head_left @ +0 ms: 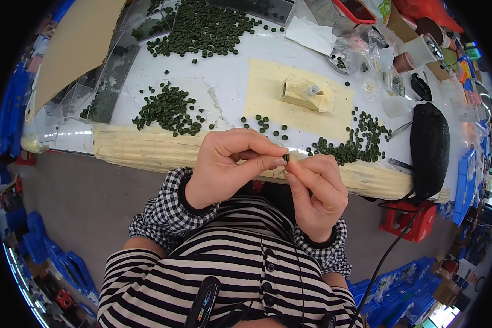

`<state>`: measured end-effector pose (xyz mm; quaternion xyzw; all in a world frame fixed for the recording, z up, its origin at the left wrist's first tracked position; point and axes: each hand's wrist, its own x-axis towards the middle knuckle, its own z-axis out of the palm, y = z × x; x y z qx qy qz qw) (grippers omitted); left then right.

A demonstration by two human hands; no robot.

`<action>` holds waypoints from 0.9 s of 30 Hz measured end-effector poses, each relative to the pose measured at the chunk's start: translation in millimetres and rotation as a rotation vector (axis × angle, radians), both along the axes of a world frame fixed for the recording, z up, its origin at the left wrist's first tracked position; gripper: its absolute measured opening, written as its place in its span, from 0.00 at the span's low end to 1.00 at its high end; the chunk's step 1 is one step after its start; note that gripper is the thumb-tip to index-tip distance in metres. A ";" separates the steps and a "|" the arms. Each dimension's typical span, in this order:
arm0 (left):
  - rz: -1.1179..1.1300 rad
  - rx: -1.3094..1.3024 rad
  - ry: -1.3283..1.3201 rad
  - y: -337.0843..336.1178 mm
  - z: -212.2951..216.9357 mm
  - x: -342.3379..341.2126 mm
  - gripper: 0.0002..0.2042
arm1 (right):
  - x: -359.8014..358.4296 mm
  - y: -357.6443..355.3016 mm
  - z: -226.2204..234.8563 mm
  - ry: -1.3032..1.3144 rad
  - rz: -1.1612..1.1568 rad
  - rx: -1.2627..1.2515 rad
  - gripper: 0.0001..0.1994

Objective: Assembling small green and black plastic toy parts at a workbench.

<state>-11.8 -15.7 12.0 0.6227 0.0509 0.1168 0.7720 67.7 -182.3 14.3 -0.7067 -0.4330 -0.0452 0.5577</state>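
Observation:
My left hand [227,167] and my right hand [317,191] meet in front of my chest, just below the table's padded front edge. Both pinch one small dark green ring-shaped part [286,157] between thumbs and fingertips. On the white table [224,82] lie piles of the same green parts: one pile at the left [169,112], a larger pile at the back [208,27], another at the right [352,145]. A few loose ones [263,124] sit near my fingers.
A cream mat [295,101] carries a small taped block [303,93]. Clear plastic trays [106,82] and a cardboard sheet [76,44] lie at the left. A black pouch [429,145], tape rolls and bags crowd the right. Blue crates [54,257] and a red stool [413,218] stand on the floor.

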 end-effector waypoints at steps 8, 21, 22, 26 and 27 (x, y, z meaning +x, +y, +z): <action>0.009 0.122 -0.048 1.4 4.6 1.1 0.08 | -0.6 0.9 -0.9 0.015 0.011 0.017 0.18; 0.005 0.647 0.056 22.2 7.5 -5.6 0.08 | 26.6 -20.6 -9.0 -0.004 -0.349 -0.115 0.10; 0.010 0.756 0.066 24.1 6.9 -7.2 0.07 | 30.0 -22.5 -8.3 -0.052 -0.361 -0.174 0.09; 0.050 0.996 0.049 21.1 3.5 -5.9 0.06 | 31.3 -21.4 -6.8 -0.188 -0.338 -0.348 0.06; 0.068 1.039 0.030 19.5 1.9 -4.6 0.06 | 29.2 -19.7 -7.6 -0.208 -0.314 -0.373 0.05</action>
